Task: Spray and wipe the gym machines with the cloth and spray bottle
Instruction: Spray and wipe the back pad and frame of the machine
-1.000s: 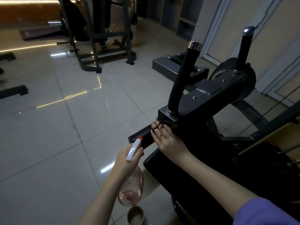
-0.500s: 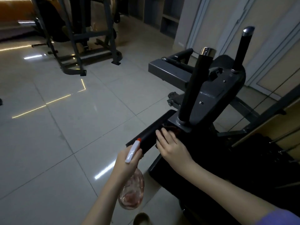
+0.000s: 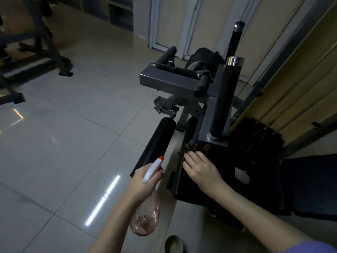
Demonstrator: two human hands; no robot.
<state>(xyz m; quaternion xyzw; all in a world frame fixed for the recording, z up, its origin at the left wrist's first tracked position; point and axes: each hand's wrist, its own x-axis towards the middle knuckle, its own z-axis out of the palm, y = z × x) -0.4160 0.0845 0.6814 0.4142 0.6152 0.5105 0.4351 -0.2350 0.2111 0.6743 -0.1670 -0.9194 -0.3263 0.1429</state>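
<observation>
Both hands busy. L hand point(image 3: 140, 182) grips spray bottle point(image 3: 146, 217), held over floor point(image 3: 63, 152). R hand point(image 3: 200, 168), fingers straight, presses dark cloth point(image 3: 190, 147) (mostly hidden) on gym machine point(image 3: 175, 83) frame, at post base. Step: wiping. Next, prob.: sweep cloth along frame w/ steady pressure.

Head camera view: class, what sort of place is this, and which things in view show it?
Most likely a gym: a weight machine with upright chrome-capped handles, a black padded roller beside it, and another steel exercise frame on the tiled floor.
</observation>
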